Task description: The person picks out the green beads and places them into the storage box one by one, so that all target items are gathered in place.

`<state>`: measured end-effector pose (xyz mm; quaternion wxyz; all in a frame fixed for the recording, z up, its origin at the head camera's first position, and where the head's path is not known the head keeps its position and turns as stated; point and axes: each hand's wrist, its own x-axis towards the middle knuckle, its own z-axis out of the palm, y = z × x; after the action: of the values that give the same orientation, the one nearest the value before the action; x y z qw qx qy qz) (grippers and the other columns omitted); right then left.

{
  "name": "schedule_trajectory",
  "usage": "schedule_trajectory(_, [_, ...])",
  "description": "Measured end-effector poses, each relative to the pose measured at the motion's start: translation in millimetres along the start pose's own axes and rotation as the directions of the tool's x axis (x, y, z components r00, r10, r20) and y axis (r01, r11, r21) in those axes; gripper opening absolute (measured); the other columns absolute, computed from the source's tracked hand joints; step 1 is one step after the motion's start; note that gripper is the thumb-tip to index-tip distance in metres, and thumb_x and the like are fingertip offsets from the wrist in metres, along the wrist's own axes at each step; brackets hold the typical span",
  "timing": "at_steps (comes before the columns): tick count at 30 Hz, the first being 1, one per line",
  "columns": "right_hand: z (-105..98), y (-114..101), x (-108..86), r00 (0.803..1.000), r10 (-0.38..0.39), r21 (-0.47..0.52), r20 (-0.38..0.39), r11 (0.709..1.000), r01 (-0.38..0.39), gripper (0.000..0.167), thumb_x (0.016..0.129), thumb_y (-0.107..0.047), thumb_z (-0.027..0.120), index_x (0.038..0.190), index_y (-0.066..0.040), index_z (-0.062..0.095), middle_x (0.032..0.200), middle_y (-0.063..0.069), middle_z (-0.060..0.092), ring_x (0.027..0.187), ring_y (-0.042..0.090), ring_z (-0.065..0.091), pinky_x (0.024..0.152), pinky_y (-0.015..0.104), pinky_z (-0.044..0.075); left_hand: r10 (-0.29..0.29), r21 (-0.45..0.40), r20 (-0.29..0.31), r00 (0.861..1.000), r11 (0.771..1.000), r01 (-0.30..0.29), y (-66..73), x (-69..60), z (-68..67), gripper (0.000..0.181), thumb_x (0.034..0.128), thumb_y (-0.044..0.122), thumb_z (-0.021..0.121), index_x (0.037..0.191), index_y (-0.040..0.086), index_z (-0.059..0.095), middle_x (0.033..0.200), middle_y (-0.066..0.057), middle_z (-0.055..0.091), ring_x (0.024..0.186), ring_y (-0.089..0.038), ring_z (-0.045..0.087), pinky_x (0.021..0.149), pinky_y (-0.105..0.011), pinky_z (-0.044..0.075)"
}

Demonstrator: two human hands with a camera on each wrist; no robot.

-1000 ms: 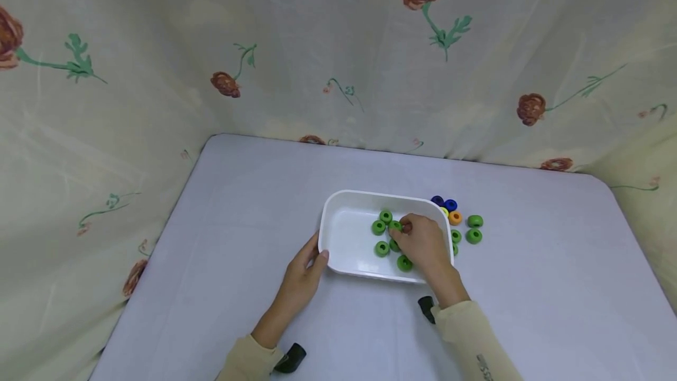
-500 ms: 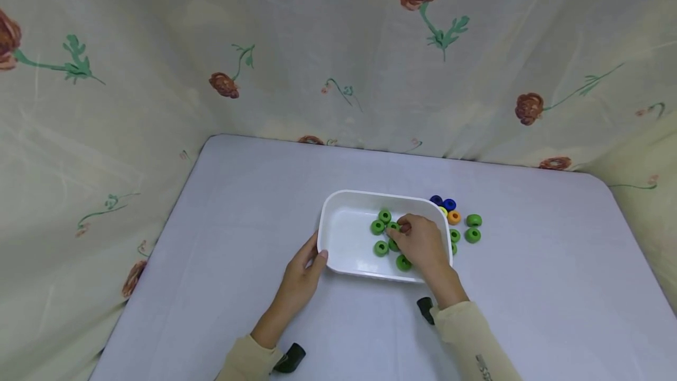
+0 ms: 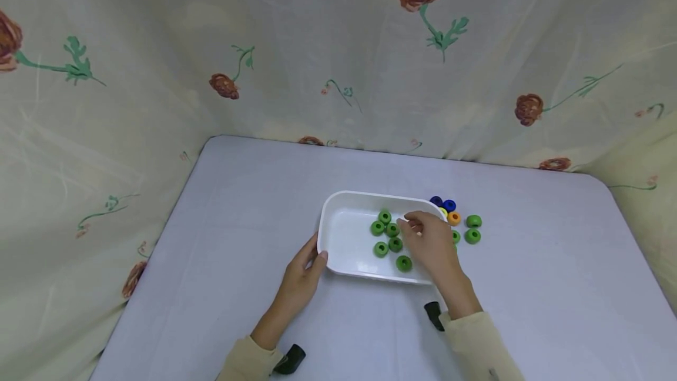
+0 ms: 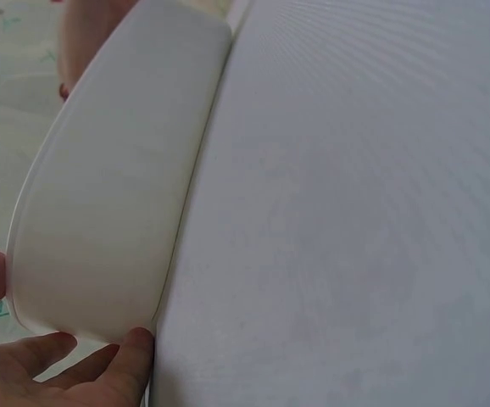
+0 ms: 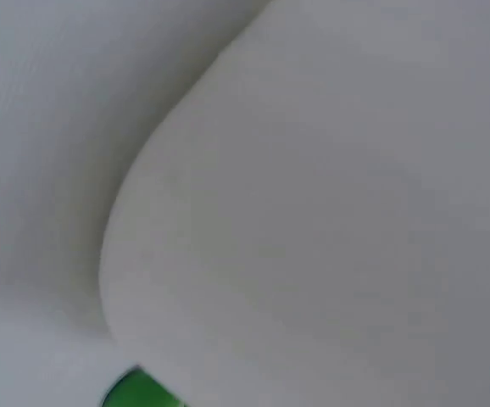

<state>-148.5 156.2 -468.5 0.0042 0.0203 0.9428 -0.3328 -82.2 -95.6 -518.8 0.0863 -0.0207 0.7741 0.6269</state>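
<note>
A white tray [image 3: 346, 240] stands on the table with several green beads [image 3: 395, 244] inside. My left hand [image 3: 300, 278] holds its left end, the thumb at the rim and the fingers against the outer wall; the left wrist view shows these fingers [image 4: 130, 365] touching the wall [image 4: 118, 212]. Over the tray's right part is my right hand [image 3: 431, 243], fingers bent loosely, with no bead visible between them. In the right wrist view only the tray's wall [image 5: 296, 212] and part of a green bead [image 5: 141, 392] show, no hand.
Right of the tray on the table [image 3: 238, 204] lie an orange bead [image 3: 453, 218], dark blue beads [image 3: 449, 205], a partly hidden yellow one and several green beads [image 3: 473, 236]. A flowered curtain [image 3: 296, 46] hangs behind the table. Black objects [image 3: 291, 360] sit at both sleeves.
My right hand has moved right, off the green bead its fingers were on; that bead stays among the others in the tray. My left hand keeps its place on the tray.
</note>
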Motion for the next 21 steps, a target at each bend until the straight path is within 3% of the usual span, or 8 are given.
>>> schedule_trajectory(3, [-8.4, 3.9, -6.7, 0.991, -0.063, 0.046, -0.121, 0.997, 0.069, 0.029, 0.098, -0.022, 0.065, 0.117, -0.001, 0.071, 0.103, 0.017, 0.075, 0.097, 0.032, 0.071, 0.089, 0.048, 0.060, -0.001, 0.008, -0.003, 1.000, 1.000, 0.001, -0.8, 0.4, 0.3, 0.058, 0.1073, 0.030, 0.047, 0.159, 0.010, 0.028, 0.162, -0.018, 0.034, 0.149, -0.035, 0.037, 0.116, -0.049, 0.045])
schedule_trajectory(5, [-15.0, 7.5, -11.1, 0.973, -0.095, 0.073, -0.213, 0.991, 0.112, 0.026, 0.097, -0.018, 0.067, 0.114, 0.000, 0.073, 0.100, 0.017, 0.075, 0.094, 0.031, 0.072, 0.088, 0.044, 0.061, 0.002, 0.016, -0.004, 1.000, 1.000, -0.002, -1.8, 1.0, 0.5, 0.059, 0.1074, 0.029, 0.046, 0.159, 0.008, 0.028, 0.162, -0.019, 0.034, 0.149, -0.036, 0.037, 0.116, -0.049, 0.044])
schedule_trajectory(8, [-27.2, 14.4, -17.0, 0.940, -0.082, 0.106, -0.330, 0.987, 0.123, 0.023, 0.097, -0.015, 0.067, 0.112, 0.000, 0.074, 0.101, 0.016, 0.075, 0.094, 0.027, 0.071, 0.085, 0.022, 0.061, 0.009, 0.013, 0.001, 1.000, 1.000, -0.009, -2.3, 2.0, 0.5, 0.059, 0.1077, 0.029, 0.045, 0.159, 0.006, 0.027, 0.162, -0.019, 0.032, 0.150, -0.037, 0.035, 0.116, -0.049, 0.043])
schedule_trajectory(10, [-35.6, 20.4, -20.6, 0.927, -0.038, 0.122, -0.374, 0.989, 0.089, 0.023, 0.097, -0.016, 0.066, 0.113, -0.001, 0.074, 0.104, 0.015, 0.075, 0.094, 0.024, 0.070, 0.083, 0.013, 0.057, 0.014, 0.014, 0.006, 1.000, 1.000, -0.014, -2.4, 2.3, 0.4, 0.059, 0.1080, 0.029, 0.044, 0.159, 0.005, 0.026, 0.163, -0.020, 0.031, 0.150, -0.037, 0.034, 0.117, -0.049, 0.042])
schedule_trajectory(12, [-42.3, 27.9, -23.7, 0.921, 0.016, 0.123, -0.388, 0.992, 0.034, 0.024, 0.098, -0.017, 0.065, 0.114, -0.001, 0.073, 0.107, 0.016, 0.075, 0.096, 0.025, 0.070, 0.085, 0.015, 0.058, 0.018, 0.015, 0.010, 1.000, 1.000, -0.019, -2.6, 2.0, 0.4, 0.059, 0.1082, 0.028, 0.044, 0.158, 0.003, 0.025, 0.163, -0.021, 0.030, 0.150, -0.038, 0.034, 0.118, -0.050, 0.041])
schedule_trajectory(17, [-48.3, 49.1, -26.8, 0.928, 0.137, 0.084, -0.347, 0.990, -0.115, 0.031, 0.100, -0.025, 0.062, 0.119, -0.003, 0.072, 0.113, 0.017, 0.074, 0.101, 0.028, 0.069, 0.091, 0.041, 0.061, 0.024, 0.016, 0.009, 1.000, 1.000, -0.024, -3.8, 1.0, 0.5, 0.058, 0.1081, 0.027, 0.044, 0.158, 0.004, 0.026, 0.162, -0.022, 0.032, 0.150, -0.038, 0.035, 0.117, -0.051, 0.041])
schedule_trajectory(21, [-46.1, 63.9, -28.1, 0.937, 0.167, 0.065, -0.306, 0.986, -0.154, 0.031, 0.098, -0.022, 0.064, 0.120, -0.002, 0.071, 0.112, 0.019, 0.074, 0.101, 0.030, 0.069, 0.090, 0.042, 0.060, 0.023, 0.006, 0.007, 1.000, 1.000, -0.023, -3.6, 1.4, 1.2, 0.058, 0.1080, 0.027, 0.045, 0.159, 0.006, 0.026, 0.161, -0.021, 0.034, 0.149, -0.037, 0.036, 0.117, -0.051, 0.041])
